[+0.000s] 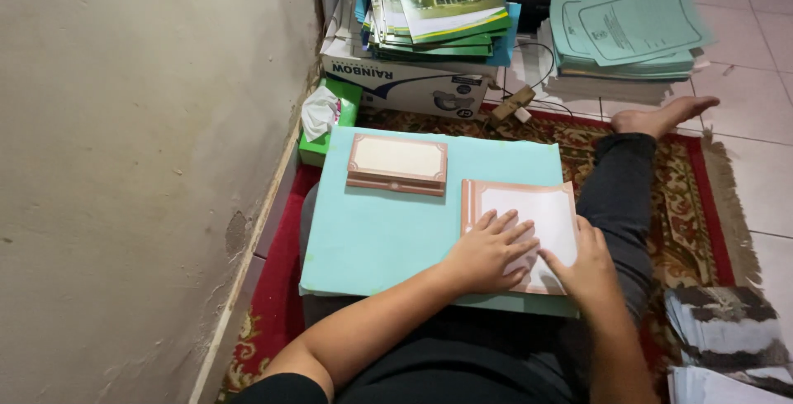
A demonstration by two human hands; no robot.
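A: Pressing down, both hands. Left hand (pixel 489 251) lies flat, fingers spread, on the white sheet with a tan border (pixel 522 221). No grip, just palm contact.

B: Right hand (pixel 588 263)?

A: Lies on the sheet's right edge, thumb reaching toward the left fingertips. Looks open, nothing pinched, though the far fingers are hidden, so I can't be sure.

B: Where's the sheet?

A: Directly under the fingers, on the light-blue board (pixel 388 222) across the lap. A stack of the same bordered sheets (pixel 397 163) sits beyond the left fingertips, well apart. A green tissue box (pixel 326 123) is further left of that, by the wall.
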